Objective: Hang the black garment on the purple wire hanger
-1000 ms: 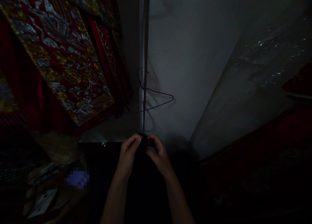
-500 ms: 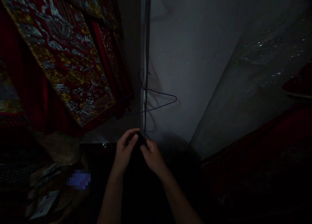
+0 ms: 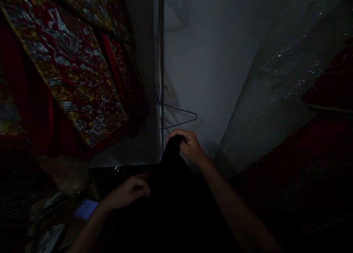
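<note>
My right hand [image 3: 188, 144] is closed around the bunched top of a black cloth [image 3: 173, 154], raised in front of the wall. The cloth hangs down from it into deep shadow, so its lower outline is lost. Lower and to the left, my left hand [image 3: 129, 191] is beside the dark cloth, fingers loosely curled with a gap between thumb and fingers. It looks slightly blurred, and I see nothing held in it. Just above my right hand, a thin dark blue wire hanger [image 3: 179, 109] hangs at the wall.
Red garments with gold and silver embroidery [image 3: 68, 62] hang at the left. Clear plastic sheeting [image 3: 275, 80] hangs at the right, near red fabric [image 3: 298, 143]. At lower left are a lit purplish screen [image 3: 86, 208] and a pale phone-like object [image 3: 51, 238].
My hands were together on the black cloth. The right has lifted its top up and rightward, while the left has come away, down and left.
</note>
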Demonstrator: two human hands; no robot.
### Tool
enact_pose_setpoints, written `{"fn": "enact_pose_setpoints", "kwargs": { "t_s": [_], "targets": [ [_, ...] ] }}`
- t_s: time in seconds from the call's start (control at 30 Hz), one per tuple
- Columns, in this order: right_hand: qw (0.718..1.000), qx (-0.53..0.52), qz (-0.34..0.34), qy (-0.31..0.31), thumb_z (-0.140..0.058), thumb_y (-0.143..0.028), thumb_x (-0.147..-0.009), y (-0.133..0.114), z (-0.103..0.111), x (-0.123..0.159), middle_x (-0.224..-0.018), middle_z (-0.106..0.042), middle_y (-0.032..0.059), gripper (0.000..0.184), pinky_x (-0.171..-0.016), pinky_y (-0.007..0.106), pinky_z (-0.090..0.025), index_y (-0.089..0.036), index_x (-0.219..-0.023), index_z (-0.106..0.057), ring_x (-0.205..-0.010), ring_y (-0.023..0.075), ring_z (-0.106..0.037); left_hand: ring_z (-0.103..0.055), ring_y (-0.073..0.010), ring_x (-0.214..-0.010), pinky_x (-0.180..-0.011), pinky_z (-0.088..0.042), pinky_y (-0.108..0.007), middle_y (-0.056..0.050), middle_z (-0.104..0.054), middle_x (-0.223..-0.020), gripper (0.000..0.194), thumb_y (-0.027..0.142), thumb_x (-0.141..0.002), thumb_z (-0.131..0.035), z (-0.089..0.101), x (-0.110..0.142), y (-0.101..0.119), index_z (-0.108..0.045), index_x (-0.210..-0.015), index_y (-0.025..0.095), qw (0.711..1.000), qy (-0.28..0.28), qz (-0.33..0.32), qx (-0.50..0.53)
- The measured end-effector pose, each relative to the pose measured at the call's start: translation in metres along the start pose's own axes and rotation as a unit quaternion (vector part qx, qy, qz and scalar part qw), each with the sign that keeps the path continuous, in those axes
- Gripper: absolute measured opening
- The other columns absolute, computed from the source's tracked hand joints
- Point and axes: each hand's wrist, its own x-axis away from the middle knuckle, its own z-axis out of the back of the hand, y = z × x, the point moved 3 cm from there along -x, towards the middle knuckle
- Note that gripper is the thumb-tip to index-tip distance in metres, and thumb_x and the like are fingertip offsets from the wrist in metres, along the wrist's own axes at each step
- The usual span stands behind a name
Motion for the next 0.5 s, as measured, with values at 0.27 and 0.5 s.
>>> {"fn": "enact_pose_setpoints", "kwargs": {
  "t_s": [0.27,0.5],
  "targets": [
    [0.975,-0.139,-0.147,-0.086,-0.058,-0.023,-0.083,0.001,-0.045,0.019,-0.077,-0.065,-0.0019,0.022,-0.055,0.024,-0.046,-0.024,-0.104,-0.053,-0.061,0.0136,-0.06,-0.05,-0.0329,-0.131,-0.113,-0.037,-0.047,-0.009,-0.058,-0.141,0.072,0.048,-0.074,-0.082,-0.01,-0.005,0.006,-0.055,-0.136,0.025,0.99,-0.025,0.034,0.133],
    [0.952,-0.133,-0.255,-0.101,-0.071,-0.04,-0.076,0.019,-0.02,0.025,-0.06,-0.049,-0.0058,0.028,-0.048,0.019,-0.032,-0.019,-0.071,-0.053,-0.051,0.0072,-0.042,-0.061,-0.0316,-0.117,-0.105,-0.044,-0.043,-0.009,-0.068,-0.131,0.064,0.055,-0.073,-0.079,-0.045,-0.007,-0.025,-0.067,-0.127,0.022,0.98,-0.152,0.105,0.078]
  ]
}}
